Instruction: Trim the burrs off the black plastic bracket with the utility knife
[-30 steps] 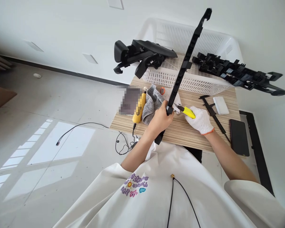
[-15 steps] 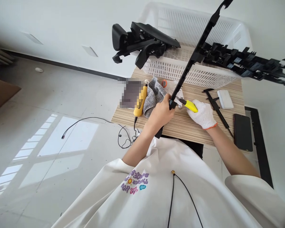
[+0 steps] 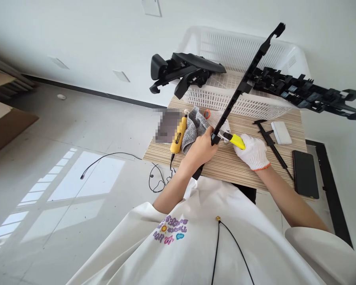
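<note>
**Blade at the rail, low end in the bare hand**

White perforated plastic basket (image 3: 225, 101) sits at the far edge of the striped wood-grain worktop (image 3: 240, 166). Black moulded plastic parts rest across its rim: a curved cluster (image 3: 184, 71) on the left, a long ribbed bracket (image 3: 302, 93) on the right.

Long, thin black plastic rail (image 3: 243, 81) runs diagonally, low end near the person's chest, high end up and to the right over the basket. Its long axis leans away from the body.

Left hand (image 3: 200, 150), bare, has its fingers wrapped tight around the lower stretch of the rail. Right hand (image 3: 253, 152), in a white knit glove with an orange cuff, has its fingers closed on a yellow-handled utility knife (image 3: 235, 140). The blade points left, its tip at the rail's edge just above the left hand's grip. The rail lies to the left of the knife hand, close enough to touch; the left hand is the nearer one, already on it.

Smaller items on the worktop: black phone (image 3: 305, 174) at right, black caliper (image 3: 269, 140), white rectangular block (image 3: 281, 132), grey knit cloth (image 3: 194, 126), yellow corded rotary tool (image 3: 178, 136), small orange ring-shaped object (image 3: 207, 114).
</note>
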Demonstrator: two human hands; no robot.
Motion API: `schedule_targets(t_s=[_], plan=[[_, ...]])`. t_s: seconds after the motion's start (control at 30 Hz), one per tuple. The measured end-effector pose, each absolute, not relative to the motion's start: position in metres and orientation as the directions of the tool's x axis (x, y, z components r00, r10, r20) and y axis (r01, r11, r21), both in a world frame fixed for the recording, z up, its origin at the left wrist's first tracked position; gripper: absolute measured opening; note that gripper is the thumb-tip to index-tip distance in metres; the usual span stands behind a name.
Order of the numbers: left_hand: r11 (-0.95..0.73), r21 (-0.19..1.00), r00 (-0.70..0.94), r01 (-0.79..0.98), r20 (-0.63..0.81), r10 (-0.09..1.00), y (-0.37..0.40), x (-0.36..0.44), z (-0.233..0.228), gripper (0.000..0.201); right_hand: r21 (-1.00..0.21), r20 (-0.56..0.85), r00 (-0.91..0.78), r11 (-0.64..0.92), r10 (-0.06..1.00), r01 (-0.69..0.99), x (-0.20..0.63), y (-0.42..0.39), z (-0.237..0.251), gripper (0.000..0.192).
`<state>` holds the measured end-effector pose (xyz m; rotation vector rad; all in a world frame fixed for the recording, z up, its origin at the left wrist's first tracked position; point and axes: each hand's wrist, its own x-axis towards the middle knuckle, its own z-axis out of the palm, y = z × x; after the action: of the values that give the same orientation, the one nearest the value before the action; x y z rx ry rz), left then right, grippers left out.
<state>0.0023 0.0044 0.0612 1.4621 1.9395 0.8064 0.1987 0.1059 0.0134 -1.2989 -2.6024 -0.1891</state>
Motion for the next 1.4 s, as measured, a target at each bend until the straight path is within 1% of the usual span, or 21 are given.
schedule_targets(t_s=[0.23,0.33,0.7,0.87,1.0,1.13,1.27,1.4], plan=[[0.154,0.792,-0.221,0.590,-0.025,0.975,0.006,-0.002,0.052,0.008,0.073,0.287,-0.582,0.588,0.761,0.806,0.198,0.103,0.016,0.039],[0.114,0.814,-0.213,0.569,0.012,0.977,0.008,-0.004,0.047,0.009,0.082,0.298,-0.581,0.587,0.757,0.806,0.197,0.103,0.016,0.039],[0.035,0.869,-0.193,0.494,0.070,0.979,0.009,-0.006,0.041,0.012,0.085,0.310,-0.584,0.590,0.750,0.803,0.195,0.105,0.016,0.035],[0.008,0.907,-0.183,0.421,0.076,0.980,0.010,-0.006,0.041,0.008,0.062,0.317,-0.577,0.591,0.752,0.804,0.194,0.105,0.016,0.037],[0.008,0.949,-0.178,0.314,0.050,0.983,0.010,-0.005,0.038,0.009,0.067,0.302,-0.576,0.585,0.760,0.808,0.193,0.104,0.017,0.035],[0.041,0.991,-0.164,0.127,-0.019,0.986,0.009,-0.003,0.032,0.011,0.076,0.301,-0.563,0.569,0.770,0.819,0.193,0.103,0.019,0.032],[0.128,0.991,-0.125,-0.049,-0.133,0.983,0.008,-0.001,0.027,0.016,0.052,0.301,-0.564,0.577,0.769,0.815,0.193,0.101,0.021,0.030],[0.166,0.974,-0.091,-0.155,-0.181,0.979,0.009,0.001,0.027,0.019,0.044,0.286,-0.557,0.570,0.780,0.821,0.192,0.100,0.022,0.029]])
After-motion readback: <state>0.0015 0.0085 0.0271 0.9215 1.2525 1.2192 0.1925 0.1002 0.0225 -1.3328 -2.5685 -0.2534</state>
